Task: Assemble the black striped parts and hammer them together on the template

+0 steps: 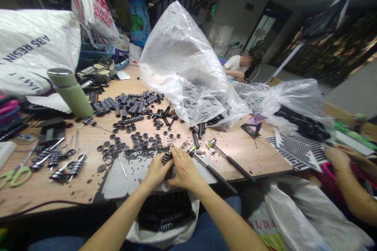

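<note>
Both of my hands meet over the front edge of the table. My left hand (156,170) is closed around a dark roller (167,157) with a black-and-white checkered pattern. From the other side my right hand (184,166) presses its fingers on the same piece, and its lower part is hidden between my palms. Black round caps (141,143) and tiny dark bits lie just beyond my hands. To their right rest two hammers (213,170) with black handles. Beneath my hands, an open white bag (159,237) holds more checkered rollers (172,217).
Checkered rollers (129,106) are heaped behind the caps, beside a green bottle (72,94). Scissors (16,176) lie at the left. A large clear plastic bag (188,59) stands mid-table. One person (235,64) sits behind; another person's arms (347,172) show at right.
</note>
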### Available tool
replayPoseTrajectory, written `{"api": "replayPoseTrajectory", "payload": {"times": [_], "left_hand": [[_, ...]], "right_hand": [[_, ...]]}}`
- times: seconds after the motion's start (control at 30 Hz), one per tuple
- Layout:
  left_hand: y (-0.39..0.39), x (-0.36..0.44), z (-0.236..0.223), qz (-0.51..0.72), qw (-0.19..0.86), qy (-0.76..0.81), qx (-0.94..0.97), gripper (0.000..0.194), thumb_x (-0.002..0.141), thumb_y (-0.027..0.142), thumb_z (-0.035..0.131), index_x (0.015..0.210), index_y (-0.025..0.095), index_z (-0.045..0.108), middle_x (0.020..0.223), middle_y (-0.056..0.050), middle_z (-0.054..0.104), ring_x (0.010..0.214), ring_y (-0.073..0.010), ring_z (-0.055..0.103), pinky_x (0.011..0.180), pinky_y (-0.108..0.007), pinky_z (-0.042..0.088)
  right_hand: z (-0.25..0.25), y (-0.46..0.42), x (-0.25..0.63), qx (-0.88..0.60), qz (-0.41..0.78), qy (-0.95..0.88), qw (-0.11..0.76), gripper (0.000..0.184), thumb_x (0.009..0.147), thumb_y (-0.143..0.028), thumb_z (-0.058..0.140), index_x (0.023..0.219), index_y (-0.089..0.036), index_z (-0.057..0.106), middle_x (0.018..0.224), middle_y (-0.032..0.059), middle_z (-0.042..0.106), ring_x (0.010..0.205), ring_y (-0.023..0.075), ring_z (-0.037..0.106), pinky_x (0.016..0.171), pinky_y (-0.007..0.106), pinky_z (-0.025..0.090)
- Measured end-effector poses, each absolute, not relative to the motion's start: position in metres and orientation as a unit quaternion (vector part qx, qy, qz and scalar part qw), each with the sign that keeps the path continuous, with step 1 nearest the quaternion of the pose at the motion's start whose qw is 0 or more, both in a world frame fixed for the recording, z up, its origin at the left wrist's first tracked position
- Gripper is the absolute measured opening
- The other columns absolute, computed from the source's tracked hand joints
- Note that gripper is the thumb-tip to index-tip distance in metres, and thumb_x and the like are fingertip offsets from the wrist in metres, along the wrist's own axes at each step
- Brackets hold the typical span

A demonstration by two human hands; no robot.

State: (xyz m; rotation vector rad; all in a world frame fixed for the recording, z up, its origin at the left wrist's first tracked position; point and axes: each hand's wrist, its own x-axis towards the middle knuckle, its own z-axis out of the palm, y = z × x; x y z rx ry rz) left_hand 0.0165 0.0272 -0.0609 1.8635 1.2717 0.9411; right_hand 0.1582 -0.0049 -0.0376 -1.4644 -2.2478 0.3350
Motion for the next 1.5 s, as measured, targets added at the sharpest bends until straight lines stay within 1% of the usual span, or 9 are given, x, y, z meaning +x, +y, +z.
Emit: {"api": "replayPoseTrajectory", "payload": {"times": [0.13, 0.27, 0.4, 0.53, 0.73, 0.83, 1.03, 1.37, 1.5], "left_hand": [[-0.002, -0.003, -0.075, 0.339, 0.199, 0.493, 0.776, 0.033, 0.081, 0.029, 0.046, 0.110, 0.015, 0.053, 0.099, -0.011, 0.061, 0.096, -0.0249, 0.054, 0.085, -0.042, 0.041], [-0.020, -0.020, -0.067, 0.364, 0.215, 0.482, 0.767, 0.026, 0.084, 0.027, 0.043, 0.107, 0.018, 0.052, 0.098, -0.009, 0.060, 0.094, -0.0213, 0.055, 0.083, -0.038, 0.043], [-0.009, -0.019, -0.039, 0.416, 0.302, 0.485, 0.707, 0.020, 0.077, 0.035, 0.054, 0.088, 0.019, 0.055, 0.090, -0.006, 0.059, 0.082, -0.0183, 0.056, 0.076, -0.033, 0.045], [0.004, 0.001, -0.021, 0.509, 0.494, 0.446, 0.546, 0.032, 0.079, 0.043, 0.047, 0.101, 0.019, 0.049, 0.070, 0.001, 0.055, 0.065, -0.0125, 0.055, 0.062, -0.026, 0.046], [-0.008, 0.018, -0.002, 0.463, 0.715, 0.387, 0.354, 0.048, 0.076, 0.051, 0.045, 0.112, 0.019, 0.047, 0.050, 0.009, 0.040, 0.029, -0.0038, 0.028, 0.026, -0.015, 0.021], [-0.011, 0.017, 0.001, 0.441, 0.703, 0.423, 0.364, 0.051, 0.075, 0.049, 0.048, 0.116, 0.020, 0.047, 0.044, 0.010, 0.041, 0.027, -0.0047, 0.030, 0.026, -0.015, 0.022], [-0.017, 0.023, -0.001, 0.462, 0.695, 0.437, 0.335, 0.035, 0.071, 0.046, 0.052, 0.082, 0.013, 0.059, 0.043, 0.002, 0.053, 0.037, -0.0125, 0.050, 0.039, -0.024, 0.042], [-0.019, 0.028, 0.001, 0.433, 0.689, 0.458, 0.358, 0.040, 0.070, 0.046, 0.056, 0.094, 0.014, 0.058, 0.043, 0.004, 0.052, 0.036, -0.0116, 0.051, 0.037, -0.021, 0.042], [-0.014, 0.029, -0.001, 0.406, 0.697, 0.471, 0.357, 0.035, 0.070, 0.046, 0.055, 0.084, 0.014, 0.059, 0.042, 0.003, 0.050, 0.036, -0.0108, 0.050, 0.037, -0.020, 0.041]], "right_hand": [[-0.053, -0.025, 0.187, -0.605, 0.168, -0.748, 0.217, 0.102, 0.049, -0.043, 0.073, 0.133, -0.010, 0.024, 0.131, 0.0176, 0.036, 0.123, 0.0290, 0.031, 0.102, 0.044, 0.026], [-0.062, -0.033, 0.222, -0.637, 0.176, -0.724, 0.198, 0.094, 0.054, -0.044, 0.071, 0.132, -0.014, 0.028, 0.132, 0.0163, 0.036, 0.124, 0.0292, 0.031, 0.102, 0.046, 0.026], [-0.057, -0.031, 0.225, -0.655, 0.168, -0.715, 0.176, 0.095, 0.051, -0.045, 0.072, 0.130, -0.012, 0.032, 0.131, 0.0168, 0.038, 0.123, 0.0306, 0.031, 0.102, 0.046, 0.026], [-0.040, -0.035, 0.205, -0.607, 0.180, -0.738, 0.235, 0.101, 0.051, -0.041, 0.074, 0.134, -0.015, 0.023, 0.134, 0.0164, 0.032, 0.126, 0.0300, 0.028, 0.103, 0.047, 0.025], [-0.004, -0.050, 0.174, -0.476, 0.241, -0.785, 0.316, 0.108, 0.053, -0.039, 0.075, 0.137, -0.018, 0.010, 0.139, 0.0145, 0.022, 0.130, 0.0278, 0.020, 0.104, 0.044, 0.028], [0.009, -0.051, 0.162, -0.438, 0.260, -0.795, 0.328, 0.106, 0.054, -0.036, 0.074, 0.137, -0.019, 0.011, 0.139, 0.0133, 0.023, 0.130, 0.0274, 0.021, 0.104, 0.043, 0.027], [0.010, -0.048, 0.150, -0.407, 0.256, -0.809, 0.339, 0.104, 0.054, -0.027, 0.072, 0.137, -0.019, 0.010, 0.139, 0.0122, 0.025, 0.129, 0.0254, 0.023, 0.107, 0.040, 0.025], [-0.003, -0.050, 0.145, -0.460, 0.258, -0.774, 0.351, 0.102, 0.052, -0.022, 0.071, 0.135, -0.017, 0.012, 0.136, 0.0130, 0.027, 0.128, 0.0242, 0.025, 0.107, 0.038, 0.025], [-0.008, -0.048, 0.144, -0.468, 0.267, -0.759, 0.367, 0.099, 0.050, -0.020, 0.071, 0.132, -0.016, 0.016, 0.133, 0.0127, 0.031, 0.125, 0.0242, 0.029, 0.106, 0.038, 0.027]]}}
